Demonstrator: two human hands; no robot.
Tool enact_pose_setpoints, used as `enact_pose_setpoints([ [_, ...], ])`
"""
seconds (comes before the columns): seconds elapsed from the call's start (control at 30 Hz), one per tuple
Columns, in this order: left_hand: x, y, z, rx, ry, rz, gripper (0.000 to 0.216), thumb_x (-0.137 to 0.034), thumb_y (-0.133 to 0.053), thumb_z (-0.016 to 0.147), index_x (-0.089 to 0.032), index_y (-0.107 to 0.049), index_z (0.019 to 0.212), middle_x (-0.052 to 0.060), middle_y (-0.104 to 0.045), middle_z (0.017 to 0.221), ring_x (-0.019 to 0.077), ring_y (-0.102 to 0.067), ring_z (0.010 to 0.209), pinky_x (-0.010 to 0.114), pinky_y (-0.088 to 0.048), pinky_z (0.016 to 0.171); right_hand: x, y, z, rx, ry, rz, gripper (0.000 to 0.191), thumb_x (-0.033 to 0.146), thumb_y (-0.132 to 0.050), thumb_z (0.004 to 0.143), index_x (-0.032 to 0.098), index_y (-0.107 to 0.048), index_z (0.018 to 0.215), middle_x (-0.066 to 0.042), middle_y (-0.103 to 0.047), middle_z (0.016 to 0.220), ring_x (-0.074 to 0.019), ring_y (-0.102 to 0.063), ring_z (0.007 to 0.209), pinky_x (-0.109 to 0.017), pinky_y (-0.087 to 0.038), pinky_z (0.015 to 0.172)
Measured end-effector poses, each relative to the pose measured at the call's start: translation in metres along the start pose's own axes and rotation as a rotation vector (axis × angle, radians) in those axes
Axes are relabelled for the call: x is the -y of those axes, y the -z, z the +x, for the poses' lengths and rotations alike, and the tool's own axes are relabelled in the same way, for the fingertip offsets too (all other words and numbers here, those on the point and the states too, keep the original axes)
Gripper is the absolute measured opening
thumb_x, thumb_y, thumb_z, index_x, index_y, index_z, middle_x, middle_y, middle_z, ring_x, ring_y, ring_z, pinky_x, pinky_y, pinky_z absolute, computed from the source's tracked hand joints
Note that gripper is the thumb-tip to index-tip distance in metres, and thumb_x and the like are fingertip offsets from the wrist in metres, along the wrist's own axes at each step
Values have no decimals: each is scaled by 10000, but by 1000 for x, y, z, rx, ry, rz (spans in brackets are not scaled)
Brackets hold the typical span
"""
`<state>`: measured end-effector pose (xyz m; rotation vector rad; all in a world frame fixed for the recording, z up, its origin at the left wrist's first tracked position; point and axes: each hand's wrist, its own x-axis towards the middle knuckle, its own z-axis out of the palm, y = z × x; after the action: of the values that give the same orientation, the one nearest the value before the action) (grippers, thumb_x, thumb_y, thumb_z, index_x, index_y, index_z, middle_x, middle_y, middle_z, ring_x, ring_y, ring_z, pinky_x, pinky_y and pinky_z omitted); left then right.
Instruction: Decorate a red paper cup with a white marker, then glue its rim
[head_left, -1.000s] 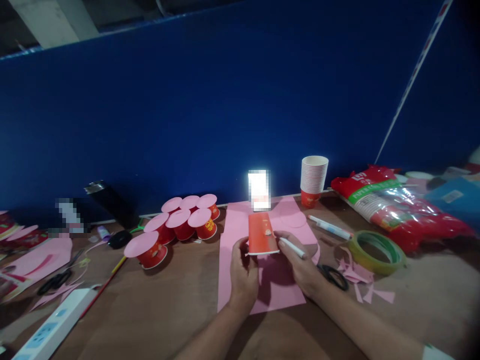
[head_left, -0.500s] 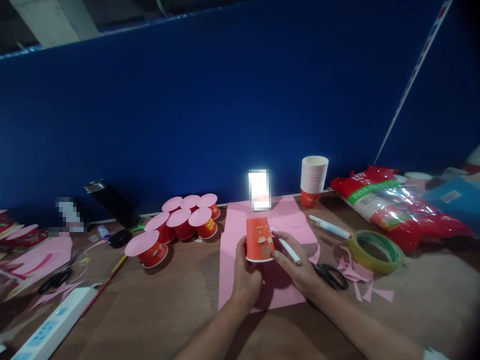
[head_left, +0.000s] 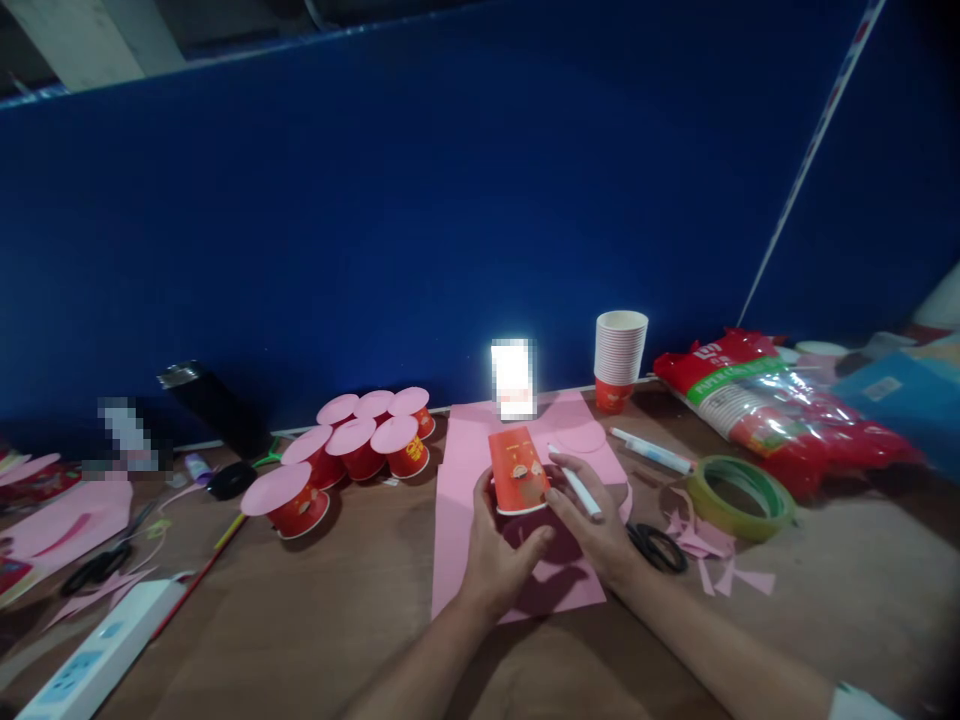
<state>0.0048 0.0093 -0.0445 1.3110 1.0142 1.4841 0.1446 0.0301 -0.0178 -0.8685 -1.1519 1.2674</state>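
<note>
A red paper cup (head_left: pixel 517 470) is held upside down, its white rim low and its body tilted a little. My left hand (head_left: pixel 496 560) wraps the cup's left side, fingers partly hidden behind it and thumb raised off the surface. In my right hand (head_left: pixel 596 525) is a white marker (head_left: pixel 577 482), slanting down to the right, while the fingertips touch the cup's lower right edge. Pink paper sheets (head_left: pixel 457 540) lie on the table beneath both hands. One sheet carries a round outline or disc (head_left: pixel 579 436) near its top right.
Several red cups topped with pink discs (head_left: pixel 352 436) stand to the left. Rightward are a cup stack (head_left: pixel 621 360), another marker (head_left: pixel 651 450), a tape roll (head_left: pixel 742 497), scissors (head_left: pixel 658 548), pink scraps (head_left: pixel 739 578) and a bagged cup pack (head_left: pixel 757 390). A power strip (head_left: pixel 112 650) lies front left.
The cup has tilted slightly to the left, and my left thumb has lifted away from it. A co-worker's hand at the far left has mostly left the view. The view has shifted slightly.
</note>
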Motion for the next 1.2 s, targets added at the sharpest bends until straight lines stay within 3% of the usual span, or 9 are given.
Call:
enact_pose_setpoints([
  [0.17, -4, 4, 0, -19, -28, 120, 826, -323, -769, 720, -205, -309, 1396, 176, -468, 1402, 319, -484, 1298, 475, -410, 1065, 0, 0, 0, -3, 16, -39, 517, 499, -730, 751, 258, -541, 1167, -67, -672, 1107, -236, -645, 1083, -369, -549, 901],
  [0.4, -13, 8, 1, -81, -74, 189, 551, -429, -614, 848, -168, -453, 1304, 163, -535, 1289, 289, -551, 1192, 437, -465, 988, -10, 6, 1, 54, 92, -190, 508, 415, -708, 797, 249, -505, 1233, -105, -635, 1218, -258, -606, 1156, -352, -562, 840],
  [0.57, -15, 4, 6, -156, 61, 101, 541, -423, -676, 806, -153, -485, 1234, 154, -609, 1182, 272, -644, 1033, 424, -530, 886, -13, 8, -4, 154, 189, -377, 500, 341, -692, 821, 251, -499, 1273, -101, -623, 1225, -239, -642, 1068, -370, -552, 871],
  [0.7, -19, 2, 7, -158, 105, 38, 567, -398, -700, 781, -163, -480, 1248, 150, -634, 1184, 272, -655, 1033, 403, -539, 864, -11, 7, -5, 168, 240, -438, 496, 325, -684, 821, 242, -511, 1278, -101, -618, 1224, -231, -642, 1045, -356, -551, 856],
  [0.9, -26, 6, 14, -256, 38, 67, 469, -403, -675, 801, -161, -522, 1172, 89, -660, 1033, 210, -653, 926, 343, -525, 842, -12, 9, 0, 17, 257, -415, 321, 355, -531, 927, 227, -513, 1222, -97, -647, 1151, -215, -645, 1044, -364, -548, 861],
  [1.03, -36, 11, 21, -369, -2, 28, 509, -385, -663, 822, -192, -495, 1262, 81, -648, 1110, 189, -635, 978, 322, -494, 889, -12, 8, 3, -45, 203, -366, 306, 422, -449, 966, 221, -514, 1188, -92, -670, 1057, -197, -666, 923, -354, -569, 765],
  [1.2, -45, 24, 25, -372, 58, 78, 532, -381, -679, 800, -187, -499, 1262, 101, -649, 1160, 209, -644, 1017, 341, -498, 899, -5, 5, 1, -88, 215, -366, 299, 435, -434, 972, 220, -505, 1167, -95, -678, 1014, -197, -662, 899, -349, -568, 725],
])
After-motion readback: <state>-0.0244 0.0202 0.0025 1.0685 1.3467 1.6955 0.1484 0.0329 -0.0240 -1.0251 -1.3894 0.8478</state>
